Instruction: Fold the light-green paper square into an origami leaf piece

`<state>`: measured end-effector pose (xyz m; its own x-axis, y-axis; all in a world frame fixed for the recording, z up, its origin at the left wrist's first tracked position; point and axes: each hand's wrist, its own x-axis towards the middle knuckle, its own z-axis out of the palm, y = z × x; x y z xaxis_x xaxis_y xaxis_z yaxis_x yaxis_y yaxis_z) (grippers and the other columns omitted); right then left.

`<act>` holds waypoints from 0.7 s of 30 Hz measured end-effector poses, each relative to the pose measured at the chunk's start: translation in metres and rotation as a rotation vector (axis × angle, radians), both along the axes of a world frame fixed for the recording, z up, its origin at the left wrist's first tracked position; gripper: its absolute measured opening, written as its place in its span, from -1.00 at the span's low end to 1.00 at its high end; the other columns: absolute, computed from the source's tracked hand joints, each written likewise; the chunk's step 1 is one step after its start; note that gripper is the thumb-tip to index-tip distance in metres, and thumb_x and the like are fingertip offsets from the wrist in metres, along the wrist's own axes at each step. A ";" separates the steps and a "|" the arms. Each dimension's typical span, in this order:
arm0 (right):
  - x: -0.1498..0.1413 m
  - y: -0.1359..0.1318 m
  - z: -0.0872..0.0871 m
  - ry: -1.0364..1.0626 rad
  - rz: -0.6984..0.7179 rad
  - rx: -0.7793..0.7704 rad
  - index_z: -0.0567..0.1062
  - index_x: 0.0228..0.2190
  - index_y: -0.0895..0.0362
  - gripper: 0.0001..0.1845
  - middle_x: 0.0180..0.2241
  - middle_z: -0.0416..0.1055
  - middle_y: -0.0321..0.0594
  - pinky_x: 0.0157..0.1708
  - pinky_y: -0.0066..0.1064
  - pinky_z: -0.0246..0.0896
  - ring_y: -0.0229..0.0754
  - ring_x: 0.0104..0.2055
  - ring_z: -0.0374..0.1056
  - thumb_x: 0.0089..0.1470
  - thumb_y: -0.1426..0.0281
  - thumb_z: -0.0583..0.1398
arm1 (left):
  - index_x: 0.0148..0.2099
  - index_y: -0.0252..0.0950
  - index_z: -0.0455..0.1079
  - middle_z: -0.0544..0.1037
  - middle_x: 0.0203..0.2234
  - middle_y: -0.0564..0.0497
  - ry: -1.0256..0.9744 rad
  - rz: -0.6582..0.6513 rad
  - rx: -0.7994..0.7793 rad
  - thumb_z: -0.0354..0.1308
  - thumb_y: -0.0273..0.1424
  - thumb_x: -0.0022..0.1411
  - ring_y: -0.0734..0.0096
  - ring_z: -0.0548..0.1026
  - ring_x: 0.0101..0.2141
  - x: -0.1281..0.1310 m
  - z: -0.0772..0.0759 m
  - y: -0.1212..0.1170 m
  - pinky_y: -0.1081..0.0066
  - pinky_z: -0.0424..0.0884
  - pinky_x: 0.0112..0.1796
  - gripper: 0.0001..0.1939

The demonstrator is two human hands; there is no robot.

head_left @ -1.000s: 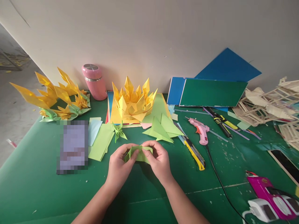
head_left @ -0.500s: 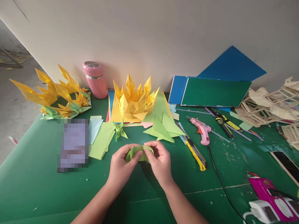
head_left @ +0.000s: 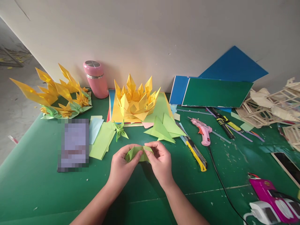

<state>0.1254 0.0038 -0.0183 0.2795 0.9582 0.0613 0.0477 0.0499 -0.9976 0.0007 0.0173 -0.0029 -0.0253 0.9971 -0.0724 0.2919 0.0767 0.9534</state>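
Between my two hands is a piece of green folded paper (head_left: 138,153), held just above the green table. My left hand (head_left: 123,165) pinches its left side with thumb and fingers. My right hand (head_left: 161,162) grips the right side the same way, and both thumbs press on the front near the middle. Beyond my hands lie a small green origami flower (head_left: 121,130) and several folded green paper triangles (head_left: 161,129). A stack of green paper strips (head_left: 102,142) rests to the left. Fingers partly hide the held paper's back.
A yellow paper crown (head_left: 137,104) sits on coloured sheets at the back, another crown (head_left: 63,93) at left beside a pink flask (head_left: 96,79). To the right are a yellow utility knife (head_left: 196,154), a pink glue gun (head_left: 204,131) with its cord, a power strip (head_left: 273,197) and wooden stick models (head_left: 274,100).
Both hands stay nearly still, pinching the same green paper. The left end of the paper shifts very slightly outward; the rest looks the same.
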 end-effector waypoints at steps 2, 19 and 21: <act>0.000 0.000 0.000 -0.005 -0.001 -0.001 0.49 -0.43 0.09 -0.93 -0.45 0.50 -0.23 -0.38 -0.36 0.41 -0.18 -0.39 0.43 -0.03 0.35 0.25 | -0.39 -0.23 0.50 0.60 -0.51 0.01 0.006 0.000 0.004 0.20 -0.24 -0.02 0.32 0.51 -0.49 0.000 0.001 0.000 0.38 0.48 -0.42 -0.82; -0.007 -0.003 0.007 0.178 0.119 -0.058 0.47 -0.36 0.09 -0.85 -0.36 0.47 -0.24 -0.31 -0.41 0.39 -0.19 -0.30 0.42 0.00 0.28 0.22 | -0.38 -0.22 0.43 0.57 -0.50 0.04 -0.056 0.068 0.107 0.16 -0.30 0.04 0.40 0.49 -0.49 0.004 -0.001 -0.008 0.46 0.44 -0.45 -0.89; -0.007 -0.003 0.008 0.192 0.118 -0.054 0.46 -0.40 0.08 -0.84 -0.41 0.44 -0.27 -0.33 -0.42 0.37 -0.21 -0.34 0.39 0.00 0.26 0.22 | -0.39 -0.22 0.42 0.57 -0.50 0.04 -0.066 0.070 0.122 0.16 -0.31 0.04 0.39 0.49 -0.48 0.005 0.000 -0.009 0.45 0.44 -0.44 -0.89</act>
<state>0.1182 0.0006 -0.0101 0.1666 0.9854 -0.0341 -0.1463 -0.0095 -0.9892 0.0052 0.0085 -0.0032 -0.0944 0.9945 0.0453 0.2259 -0.0229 0.9739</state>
